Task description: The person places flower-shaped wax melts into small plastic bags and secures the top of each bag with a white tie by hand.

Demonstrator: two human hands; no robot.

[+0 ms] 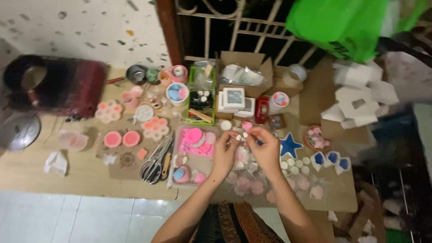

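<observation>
My left hand (226, 150) and my right hand (266, 147) meet above the low work surface (67, 177). Their fingertips pinch a small pale piece (245, 134) between them; it is too small and blurred to name. Under the hands lie several pale pink flower shapes (250, 185). A pink mould tray (196, 143) sits just left of my left hand. A blue star shape (289, 146) lies just right of my right hand.
Scissors (155, 163) lie left of the pink tray. Round pink moulds (121, 139), small jars and a green box (200, 100) crowd the back. White boxes (360, 96) are stacked at the right. A green bag (344, 24) hangs above, and a dark red appliance (58, 85) stands far left.
</observation>
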